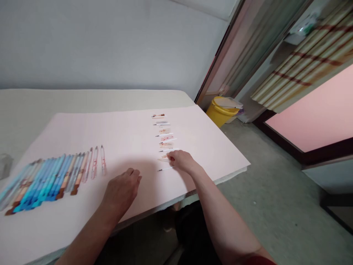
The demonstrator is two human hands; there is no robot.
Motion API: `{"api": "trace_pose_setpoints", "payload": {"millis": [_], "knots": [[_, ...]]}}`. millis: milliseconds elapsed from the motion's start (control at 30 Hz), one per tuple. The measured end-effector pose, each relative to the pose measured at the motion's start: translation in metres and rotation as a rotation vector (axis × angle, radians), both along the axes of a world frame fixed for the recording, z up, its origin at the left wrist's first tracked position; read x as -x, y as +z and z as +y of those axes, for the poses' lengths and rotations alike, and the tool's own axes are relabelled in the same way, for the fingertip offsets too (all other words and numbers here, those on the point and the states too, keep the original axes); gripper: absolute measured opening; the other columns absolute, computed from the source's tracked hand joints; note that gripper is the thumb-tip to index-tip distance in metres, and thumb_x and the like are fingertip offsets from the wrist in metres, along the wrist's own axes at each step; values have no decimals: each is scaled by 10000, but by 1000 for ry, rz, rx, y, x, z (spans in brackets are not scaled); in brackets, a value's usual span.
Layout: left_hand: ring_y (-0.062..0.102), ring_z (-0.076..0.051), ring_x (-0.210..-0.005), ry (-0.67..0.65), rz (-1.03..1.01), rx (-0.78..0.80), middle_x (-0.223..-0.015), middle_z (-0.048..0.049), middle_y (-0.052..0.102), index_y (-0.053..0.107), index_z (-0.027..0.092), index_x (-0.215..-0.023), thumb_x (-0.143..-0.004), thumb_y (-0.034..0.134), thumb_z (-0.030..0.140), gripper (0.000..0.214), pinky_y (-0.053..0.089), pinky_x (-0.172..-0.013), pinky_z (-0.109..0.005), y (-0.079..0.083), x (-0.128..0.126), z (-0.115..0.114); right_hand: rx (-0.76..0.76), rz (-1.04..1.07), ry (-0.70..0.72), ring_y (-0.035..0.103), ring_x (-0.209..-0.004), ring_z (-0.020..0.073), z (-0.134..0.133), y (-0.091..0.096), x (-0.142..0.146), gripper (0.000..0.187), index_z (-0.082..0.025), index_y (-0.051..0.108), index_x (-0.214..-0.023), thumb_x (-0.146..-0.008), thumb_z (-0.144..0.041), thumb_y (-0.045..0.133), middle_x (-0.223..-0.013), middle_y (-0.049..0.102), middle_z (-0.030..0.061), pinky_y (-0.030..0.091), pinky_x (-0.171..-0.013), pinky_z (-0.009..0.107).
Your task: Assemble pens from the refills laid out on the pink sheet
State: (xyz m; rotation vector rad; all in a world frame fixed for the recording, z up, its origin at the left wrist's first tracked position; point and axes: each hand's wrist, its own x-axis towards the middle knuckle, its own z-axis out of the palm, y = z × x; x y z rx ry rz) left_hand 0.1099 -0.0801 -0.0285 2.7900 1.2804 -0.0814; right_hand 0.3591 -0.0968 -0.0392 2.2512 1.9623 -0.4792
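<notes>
My right hand is low over the sheet with thumb and fingers pinched at a small orange-tinted pen part, mostly covered by the fingertips. Just below it lies a white pen refill with a dark tip. Beyond the hand runs a column of taken-apart pens, including a pink barrel and another refill. My left hand rests on the sheet with its fingers curled in, and nothing shows in it. To its left is a row of whole pens in blue, brown, grey and pink.
A pale pink sheet covers most of the table, which stands against a grey wall. A clear object sits at the left edge. Right of the table, a yellow bucket stands on the concrete floor near a curtain.
</notes>
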Motion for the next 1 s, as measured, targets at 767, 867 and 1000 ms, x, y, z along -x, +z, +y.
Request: {"api": "trace_pose_setpoints", "payload": {"millis": [767, 867, 1000], "knots": [[609, -231, -765, 75, -188, 170, -931, -82, 625, 595, 171, -907, -898, 348, 271, 266, 385, -588, -319, 1, -3, 0, -45, -47, -74, 621, -794, 212, 4, -2, 3, 242, -160, 667, -864, -851, -218, 432, -873, 690, 117, 370, -615, 256], [614, -216, -816, 221, -544, 467, -937, -70, 648, 607, 186, -925, -847, 471, 316, 204, 427, -711, -336, -1, -8, -1, -99, 1, -50, 613, -784, 175, 1, 9, 15, 219, -174, 652, -882, -863, -232, 441, -868, 692, 81, 363, -614, 233], [629, -213, -853, 564, -1143, 996, -894, -88, 670, 608, 154, -1005, -768, 597, 383, 329, 470, -783, -337, -9, -16, -5, -236, 288, 66, 606, -749, 127, -8, 16, 53, 153, -199, 631, -896, -853, -247, 492, -830, 692, 14, 356, -616, 203]]}}
